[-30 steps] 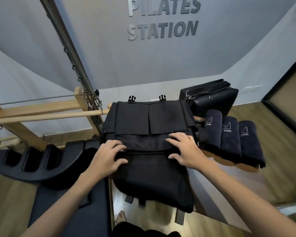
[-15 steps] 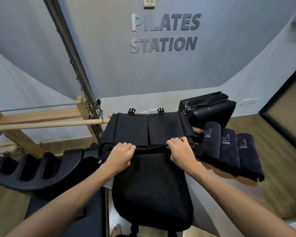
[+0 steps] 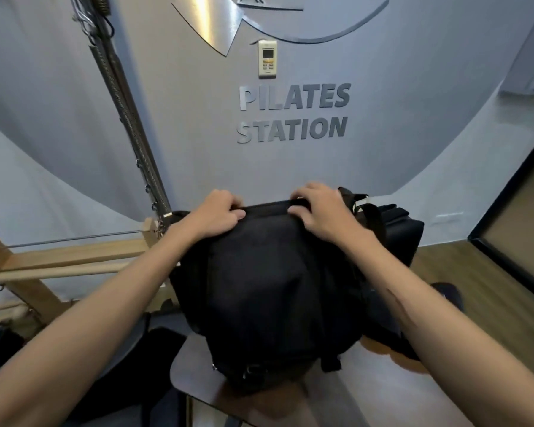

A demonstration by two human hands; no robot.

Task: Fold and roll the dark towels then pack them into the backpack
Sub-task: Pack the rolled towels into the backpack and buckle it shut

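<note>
Head view: backpack (image 3: 278,282), lying flat a second earlier, now stood upright on the tabletop (image 3: 379,365), left hand (image 3: 218,214) and right hand (image 3: 319,208) fingers curled gripping its top edge, rolled towels hidden, packing apparently imminent.

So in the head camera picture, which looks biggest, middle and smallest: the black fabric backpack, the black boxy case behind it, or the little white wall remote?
1. Black fabric backpack
2. Black boxy case, partly hidden
3. White wall remote, also farthest away

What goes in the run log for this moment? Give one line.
stage: backpack handling | left hand: grips backpack top edge | right hand: grips top edge | rolled towels: not clearly visible
</note>
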